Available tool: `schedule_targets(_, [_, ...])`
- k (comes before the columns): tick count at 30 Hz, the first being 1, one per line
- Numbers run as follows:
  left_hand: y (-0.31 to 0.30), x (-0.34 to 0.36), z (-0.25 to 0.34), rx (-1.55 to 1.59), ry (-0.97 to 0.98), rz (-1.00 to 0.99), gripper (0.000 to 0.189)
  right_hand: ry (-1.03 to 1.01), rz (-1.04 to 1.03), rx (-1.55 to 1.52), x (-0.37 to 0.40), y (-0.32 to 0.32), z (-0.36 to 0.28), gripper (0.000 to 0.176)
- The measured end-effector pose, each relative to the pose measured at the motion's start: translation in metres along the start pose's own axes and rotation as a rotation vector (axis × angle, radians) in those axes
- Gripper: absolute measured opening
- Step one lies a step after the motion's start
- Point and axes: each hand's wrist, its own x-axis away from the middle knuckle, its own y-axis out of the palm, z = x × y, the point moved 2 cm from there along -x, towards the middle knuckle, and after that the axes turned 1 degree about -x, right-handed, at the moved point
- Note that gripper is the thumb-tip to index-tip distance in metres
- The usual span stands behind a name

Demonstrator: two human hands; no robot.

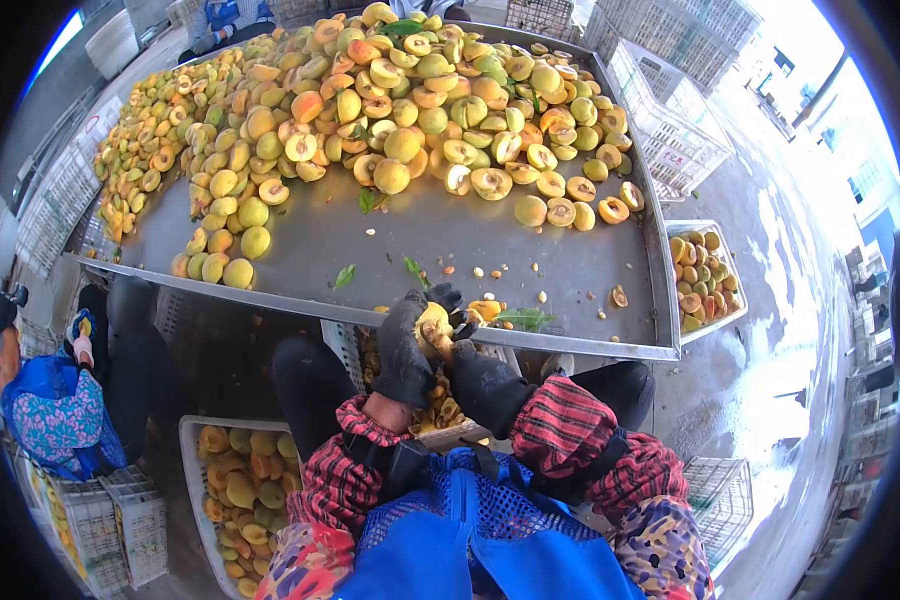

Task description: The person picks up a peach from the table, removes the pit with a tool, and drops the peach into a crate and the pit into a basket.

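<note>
Your left hand [407, 350], in a dark glove, has its fingers curled around a piece of yellow fruit [432, 324] at the near edge of the metal table [310, 235]. Your right hand [485, 385], also gloved, meets it from the right; I cannot tell how its fingers close. Farther off, a heap of fruit [402, 145] covers the table's far side, and a filled crate [195, 480] stands near left
</note>
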Motion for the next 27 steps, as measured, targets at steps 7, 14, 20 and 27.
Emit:
schedule_targets(7, [-0.021,-0.01,-0.008,-0.416,0.155,-0.086,0.02,0.038,-0.109,-0.114,0.001,-0.006,-0.013,0.027])
schedule_targets(14, [-0.009,0.0,0.019,-0.514,0.199,-0.134,0.027,0.161,-0.142,0.038,-0.011,0.017,0.014,0.03])
schedule_targets(20, [0.013,0.005,0.022,0.528,-0.271,0.049,0.04,-0.027,-0.106,-0.08,-0.013,0.019,-0.001,0.032])
schedule_targets(27, [-0.003,0.001,0.026,-0.349,0.065,-0.136,0.033,0.028,-0.22,0.037,-0.017,0.045,0.029,0.033])
